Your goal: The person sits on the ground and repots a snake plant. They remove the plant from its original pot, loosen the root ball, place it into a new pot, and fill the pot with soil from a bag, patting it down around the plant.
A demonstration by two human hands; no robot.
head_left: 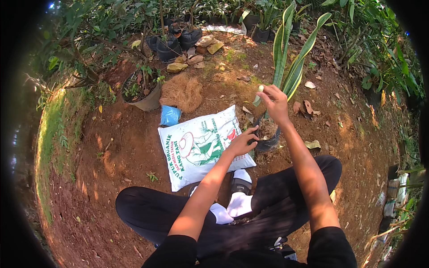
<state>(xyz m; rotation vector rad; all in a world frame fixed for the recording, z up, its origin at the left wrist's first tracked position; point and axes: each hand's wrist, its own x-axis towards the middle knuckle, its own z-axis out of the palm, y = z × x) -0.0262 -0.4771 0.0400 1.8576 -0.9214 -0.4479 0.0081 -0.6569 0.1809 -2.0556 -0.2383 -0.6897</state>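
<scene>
My right hand [275, 102] is raised over a black plastic grow bag [268, 144] and pinches a small pale green piece [259, 93] with a whitish round end, perhaps a cut leaf or shoot. Long yellow-edged snake plant leaves [296, 72] rise from the bag behind that hand. At the bag's left rim is my left hand [243, 142], fingers spread and touching or very near the edge. Dry fibrous matter [267, 129] shows inside the bag. A white printed fertilizer sack [204, 147] lies flat to the left, partly under my left forearm.
Beyond the sack lie a small blue packet [170, 115] and a heap of brown fibre [182, 92]. A round pot with a plant [145, 98] stands to their left. Stones [177, 67] and black plant bags [167, 47] are farther back. Dry leaves [306, 107] litter the soil at right.
</scene>
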